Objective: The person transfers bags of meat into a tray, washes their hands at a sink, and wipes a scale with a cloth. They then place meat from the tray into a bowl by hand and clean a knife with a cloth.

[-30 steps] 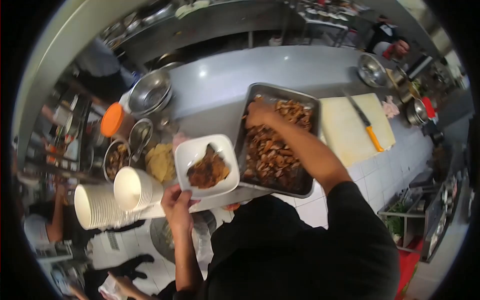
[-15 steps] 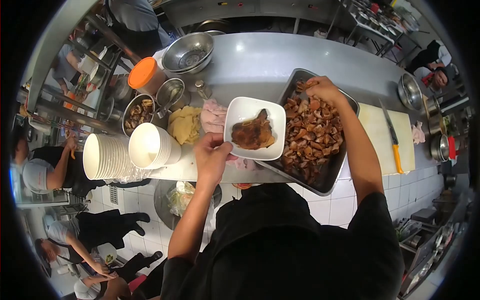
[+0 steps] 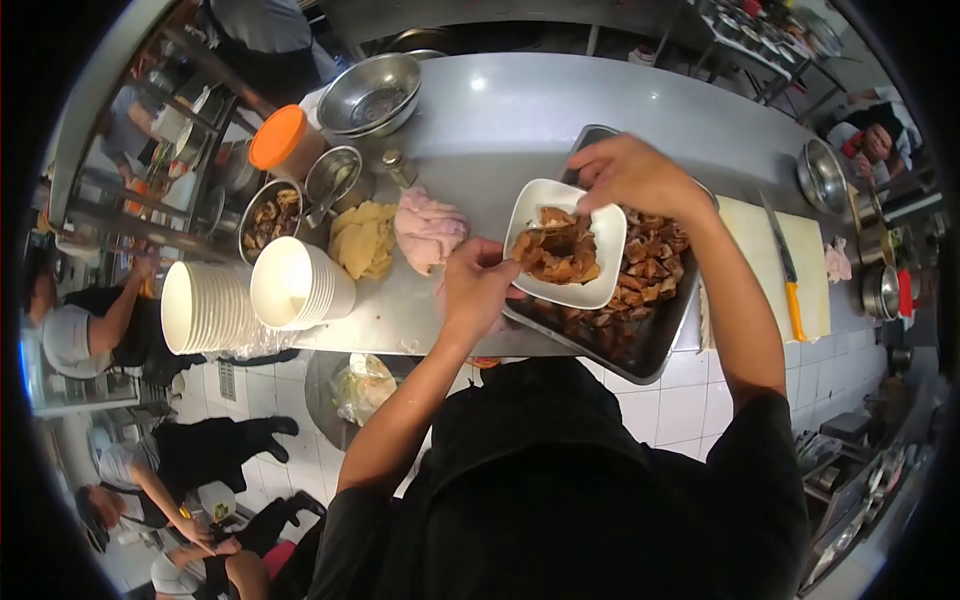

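My left hand (image 3: 480,285) grips the left edge of a white square bowl (image 3: 612,270), thumb on the rim. Brown meat pieces (image 3: 560,250) lie in the bowl. Over the bowl's upper right side is my right hand (image 3: 630,175), its fingers apart and pointing left, with nothing seen in them. Beneath the bowl and to its right, a deep metal tray (image 3: 650,368) holds many chopped brown pieces (image 3: 650,260). The bowl covers part of the tray. Left of my left hand lie pale pink raw meat (image 3: 428,228) and a yellowish mass (image 3: 362,240).
Stacked white tubs (image 3: 205,308), metal bowls (image 3: 372,95), an orange-lidded container (image 3: 280,138) and a glass shaker (image 3: 397,165) stand left. A yellow-handled knife (image 3: 785,265) rests on a cutting board (image 3: 740,250) at right. Several people are around the kitchen.
The bowl and my left hand moved right, over the tray. My right hand rose from the tray's pieces to the bowl, and more meat now shows in the bowl.
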Demonstrator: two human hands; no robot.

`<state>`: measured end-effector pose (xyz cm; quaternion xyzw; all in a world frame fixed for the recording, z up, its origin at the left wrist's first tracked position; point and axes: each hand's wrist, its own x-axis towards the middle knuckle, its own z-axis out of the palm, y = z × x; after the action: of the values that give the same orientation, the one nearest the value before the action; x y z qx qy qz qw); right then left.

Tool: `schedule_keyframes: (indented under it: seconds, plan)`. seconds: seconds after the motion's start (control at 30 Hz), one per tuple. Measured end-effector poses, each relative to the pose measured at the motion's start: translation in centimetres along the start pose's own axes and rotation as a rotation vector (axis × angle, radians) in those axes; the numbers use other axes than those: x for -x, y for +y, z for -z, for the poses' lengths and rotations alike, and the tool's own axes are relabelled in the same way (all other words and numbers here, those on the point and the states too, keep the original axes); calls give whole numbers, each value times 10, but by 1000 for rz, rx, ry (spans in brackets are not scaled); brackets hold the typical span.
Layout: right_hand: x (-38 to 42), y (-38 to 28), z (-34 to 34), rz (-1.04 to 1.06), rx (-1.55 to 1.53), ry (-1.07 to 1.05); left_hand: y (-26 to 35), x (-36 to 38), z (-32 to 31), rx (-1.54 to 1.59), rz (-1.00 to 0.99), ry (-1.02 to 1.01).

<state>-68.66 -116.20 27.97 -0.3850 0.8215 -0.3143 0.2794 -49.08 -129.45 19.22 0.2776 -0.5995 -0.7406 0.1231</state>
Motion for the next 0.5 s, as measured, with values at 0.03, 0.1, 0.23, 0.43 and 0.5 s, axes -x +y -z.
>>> schedule_keyframes:
  seconds: [0.03,0.1,0.23,0.43,0.5]
  plan:
    - [-11,14,2,8,-2,-16,-2,3,4,16,-5,13]
    - [-32,40,4,-65,78,119,-1,9,11,33,-15,34]
    - [-59,77,-22,-113,375,-2,9,27,28,-39,-27,47]
    - [-66,75,-56,-287,671,-223,12,45,46,-38,-16,106]
    - [-67,79,-64,-315,723,-178,12,47,49,-40,-5,116]
